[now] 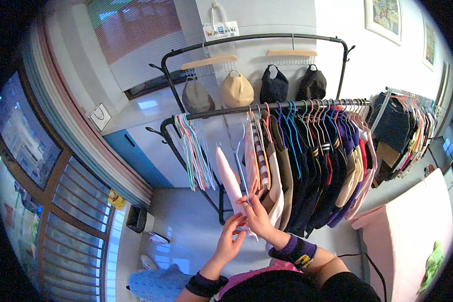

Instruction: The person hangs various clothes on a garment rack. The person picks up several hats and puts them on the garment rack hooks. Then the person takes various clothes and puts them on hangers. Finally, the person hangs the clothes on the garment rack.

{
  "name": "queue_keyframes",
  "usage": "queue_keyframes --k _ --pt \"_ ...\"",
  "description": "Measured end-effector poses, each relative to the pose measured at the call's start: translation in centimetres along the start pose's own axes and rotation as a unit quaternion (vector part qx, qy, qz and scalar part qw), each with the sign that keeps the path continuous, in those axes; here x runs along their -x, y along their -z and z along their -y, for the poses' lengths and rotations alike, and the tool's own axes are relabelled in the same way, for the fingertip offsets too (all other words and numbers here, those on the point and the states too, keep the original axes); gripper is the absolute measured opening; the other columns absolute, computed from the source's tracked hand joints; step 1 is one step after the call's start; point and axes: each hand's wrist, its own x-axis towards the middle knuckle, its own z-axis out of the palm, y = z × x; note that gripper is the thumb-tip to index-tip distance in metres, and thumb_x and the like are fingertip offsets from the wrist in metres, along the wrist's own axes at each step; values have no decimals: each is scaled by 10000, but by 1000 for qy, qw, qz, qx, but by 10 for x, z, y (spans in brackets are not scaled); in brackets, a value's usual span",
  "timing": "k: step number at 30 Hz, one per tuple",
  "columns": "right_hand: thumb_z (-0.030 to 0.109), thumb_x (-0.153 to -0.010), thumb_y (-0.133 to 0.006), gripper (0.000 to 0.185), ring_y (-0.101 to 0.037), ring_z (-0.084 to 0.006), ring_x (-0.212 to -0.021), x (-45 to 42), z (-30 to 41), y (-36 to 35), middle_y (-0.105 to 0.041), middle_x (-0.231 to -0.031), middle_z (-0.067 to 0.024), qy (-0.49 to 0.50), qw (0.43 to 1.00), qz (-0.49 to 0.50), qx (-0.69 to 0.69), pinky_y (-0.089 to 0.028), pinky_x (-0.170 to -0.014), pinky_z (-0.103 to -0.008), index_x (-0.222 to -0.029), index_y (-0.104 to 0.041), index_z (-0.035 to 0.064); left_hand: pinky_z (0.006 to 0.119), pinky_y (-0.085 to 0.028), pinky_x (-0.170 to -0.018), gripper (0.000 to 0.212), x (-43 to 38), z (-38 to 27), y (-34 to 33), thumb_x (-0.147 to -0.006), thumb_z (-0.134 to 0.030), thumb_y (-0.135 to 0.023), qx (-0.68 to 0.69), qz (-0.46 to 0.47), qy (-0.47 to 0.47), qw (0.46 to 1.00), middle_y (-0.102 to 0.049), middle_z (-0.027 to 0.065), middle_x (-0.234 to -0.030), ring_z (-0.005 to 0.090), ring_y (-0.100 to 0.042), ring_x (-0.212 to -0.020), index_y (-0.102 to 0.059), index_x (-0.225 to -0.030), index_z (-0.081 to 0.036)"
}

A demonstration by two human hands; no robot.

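My right hand (pixel 257 216) grips a blue hanger (pixel 243 170) near its lower end. Its fingertips overlap a narrow, folded-looking pale pink garment (pixel 228 179), which has a small hook at its top, apart from the rail. Beside the garment's lower part is my left hand (pixel 229 239), its fingers bent and its thumb apart from them. Whether those fingertips pinch the cloth cannot be made out. Just beyond my hands, a black clothes rack (pixel 230 112) carries a row of garments on coloured hangers, including a striped garment (pixel 262 160).
Pastel hangers (pixel 192 154) hang at the rack's left end. Several caps (pixel 238 88) hang above. At right are a second clothes rail (pixel 411 96) and a pink cloth-covered surface (pixel 407 222) bearing a green cloth (pixel 432 264). A black bin (pixel 136 219) and blue fabric (pixel 162 283) lie left.
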Motion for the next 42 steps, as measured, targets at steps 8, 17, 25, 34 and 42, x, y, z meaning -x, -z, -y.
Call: queue_keyframes --k 8,17,25,34,42 --pt "107 -985 -437 139 -537 -138 -1005 -79 15 -9 -585 -1030 -79 -1 998 -36 -49 -416 -881 -264 -1093 -460 22 282 -502 -823 506 -59 -1 6 -885 -46 -601 -52 -32 -29 998 -386 117 -1415 185 -559 -1115 -429 -1361 -34" --pt "236 -978 -477 281 -599 -330 -983 -115 -46 16 -593 -1033 -185 13 994 -89 69 -460 -846 -391 -1154 -448 19 290 -512 -791 542 -102 57 -6 -887 -82 -616 -86 11 26 996 -432 131 -1369 197 -588 -1068 -388 -1375 -26" --pt "202 -948 -479 503 -480 -417 -1199 -98 -62 31 -480 -1300 -252 30 979 -77 185 -385 -1012 -436 -1376 -316 -4 303 -526 -776 557 -105 69 -16 -855 -39 -613 -59 49 59 995 -482 125 -1286 205 -595 -1035 -385 -1363 -30" --pt "76 -785 -637 597 -381 -388 -1283 -92 8 18 -414 -1343 -222 180 956 4 231 -324 -1069 -432 -1335 -418 -5 252 -486 -716 537 -93 73 -2 -818 57 -579 -67 -24 63 995 -528 70 -1260 164 -569 -1027 -434 -1321 -59" --pt "121 -839 -605 464 -476 -407 -1156 -129 -25 -37 -517 -1223 -227 180 962 67 192 -397 -999 -430 -1266 -479 -12 265 -508 -726 432 -82 91 40 -855 35 -585 -18 -216 51 975 -536 100 -1202 173 -587 -955 -468 -1268 -15"
